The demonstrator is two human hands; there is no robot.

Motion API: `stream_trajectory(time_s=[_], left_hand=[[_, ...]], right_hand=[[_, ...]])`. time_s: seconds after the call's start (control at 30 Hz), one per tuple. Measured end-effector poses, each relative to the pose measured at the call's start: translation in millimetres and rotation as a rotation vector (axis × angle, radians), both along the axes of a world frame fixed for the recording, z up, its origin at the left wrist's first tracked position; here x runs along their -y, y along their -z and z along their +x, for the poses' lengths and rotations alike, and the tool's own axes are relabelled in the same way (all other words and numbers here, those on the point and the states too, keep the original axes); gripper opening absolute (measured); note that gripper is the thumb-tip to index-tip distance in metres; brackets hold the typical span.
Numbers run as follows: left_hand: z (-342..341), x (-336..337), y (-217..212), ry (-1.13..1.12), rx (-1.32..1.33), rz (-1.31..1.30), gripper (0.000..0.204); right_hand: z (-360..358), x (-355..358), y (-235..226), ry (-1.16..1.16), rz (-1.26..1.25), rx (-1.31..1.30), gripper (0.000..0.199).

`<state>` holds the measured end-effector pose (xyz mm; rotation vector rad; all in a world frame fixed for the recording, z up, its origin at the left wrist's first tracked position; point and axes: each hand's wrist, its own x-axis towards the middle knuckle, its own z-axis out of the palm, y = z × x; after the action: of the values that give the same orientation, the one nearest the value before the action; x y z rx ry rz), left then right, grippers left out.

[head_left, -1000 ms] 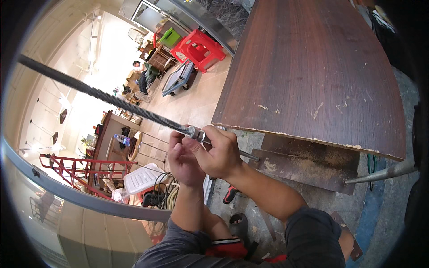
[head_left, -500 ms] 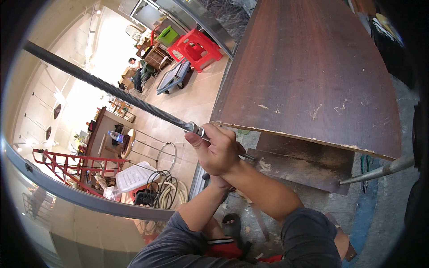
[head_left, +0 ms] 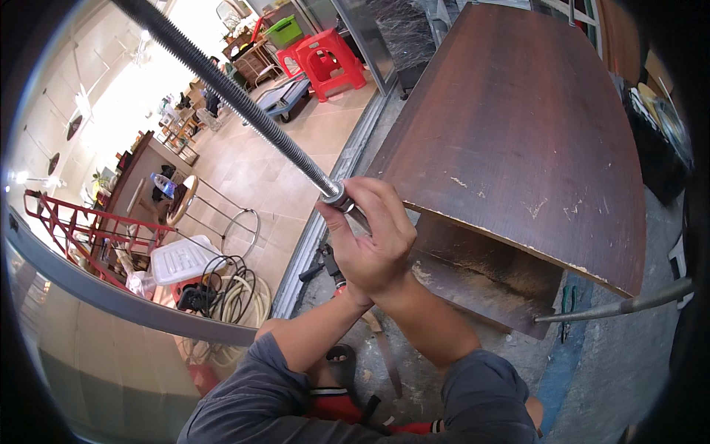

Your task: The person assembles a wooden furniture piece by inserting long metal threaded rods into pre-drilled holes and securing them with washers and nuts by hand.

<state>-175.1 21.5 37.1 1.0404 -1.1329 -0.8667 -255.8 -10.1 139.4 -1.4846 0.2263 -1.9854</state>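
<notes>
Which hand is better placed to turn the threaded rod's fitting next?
Probably the right hand: its fingers hold the metal fitting on the threaded rod; the left hand is hidden behind the right.

Pale wood chips (head_left: 535,207) dot the dark brown board (head_left: 510,122), with sawdust (head_left: 526,284) on the lower board (head_left: 473,292).

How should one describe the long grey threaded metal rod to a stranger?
Find the large dark brown wooden board, upper right. At its lower left corner, the person's right hand holds the threaded rod, which slants toward the upper left. Unlike the smooth grey metal tube at lower right, it has ridges along its length.
</notes>
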Motion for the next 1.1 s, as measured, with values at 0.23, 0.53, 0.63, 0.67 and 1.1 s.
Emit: stream_trajectory(time_s=[0.23, 0.53, 0.63, 0.67, 1.1], left_hand=[[-1, 0, 0, -0.016, -0.024, -0.018, 0.043], [-2, -3, -15, -0.024, -0.018, -0.027, 0.046], [2, -2, -28, -0.059, 0.021, -0.018, 0.047], [-1, 0, -33, -0.063, 0.021, -0.026, 0.048], [-6, -33, -109, -0.349, 0.122, -0.126, 0.053]], right_hand=[[-4, -2, 1, -0.228, 0.030, -0.070, 0.032], [13, -7, 12, -0.348, 0.152, 0.051, 0.027], [22, -15, 7, -0.407, 0.251, 0.245, 0.031], [22, -16, 5, -0.390, 0.283, 0.325, 0.034], [1, -2, -4, -0.431, 0.196, -0.008, 0.018]])
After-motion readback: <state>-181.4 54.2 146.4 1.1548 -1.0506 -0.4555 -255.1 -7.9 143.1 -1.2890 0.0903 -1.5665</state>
